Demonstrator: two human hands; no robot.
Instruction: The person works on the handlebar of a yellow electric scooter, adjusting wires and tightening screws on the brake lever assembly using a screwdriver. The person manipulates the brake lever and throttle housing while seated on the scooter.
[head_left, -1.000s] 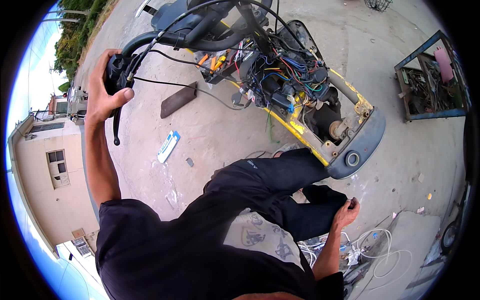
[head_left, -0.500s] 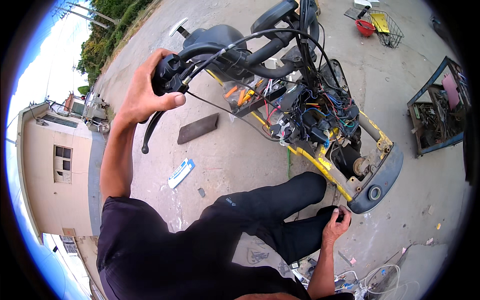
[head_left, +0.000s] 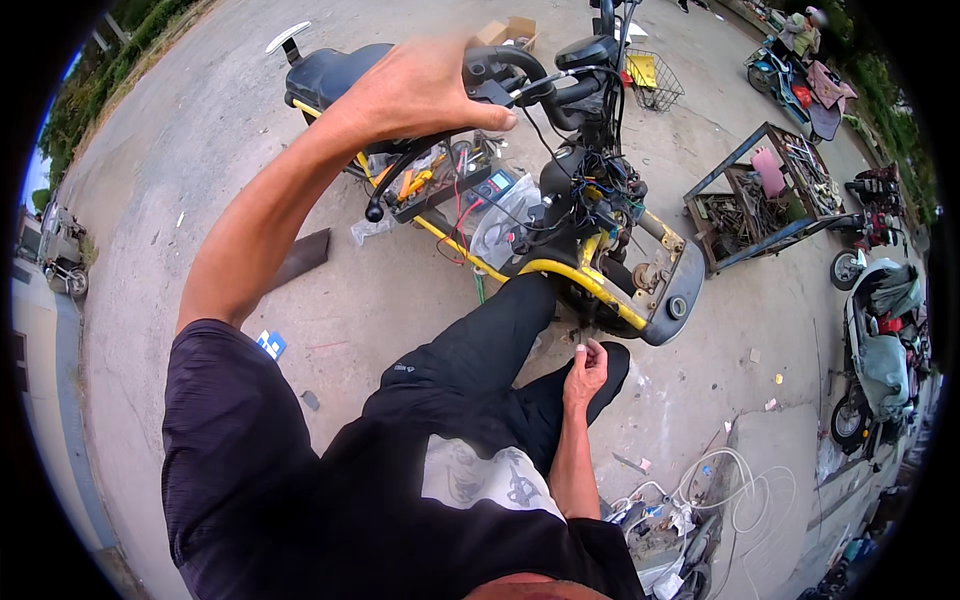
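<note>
In front of me stands a stripped scooter with a yellow frame (head_left: 440, 232) and a black seat (head_left: 335, 75). My left hand (head_left: 425, 90) is closed around the left end of its black handlebar (head_left: 522, 58); the thumb lies on the near side and the other fingers are mostly hidden. Below this hand a black brake lever (head_left: 385, 190) sticks out. My right hand (head_left: 585, 378) is held low by my right knee, its fingers curled together; whether they hold something small I cannot make out. Bare wires (head_left: 600, 190) bunch beneath the steering column.
On the footboard lie a multimeter (head_left: 497, 182), orange-handled tools (head_left: 415, 183) and a clear plastic bag (head_left: 505, 225). A metal tool rack (head_left: 735, 235) stands to the right, parked scooters (head_left: 880, 340) beyond it. White hose (head_left: 745, 480) coils at lower right. A person (head_left: 800, 38) is far off.
The view has swung to the right and the scooter sits higher and farther left. My left hand and the handlebar end look turned inward. The multimeter now shows; my right hand stays curled.
</note>
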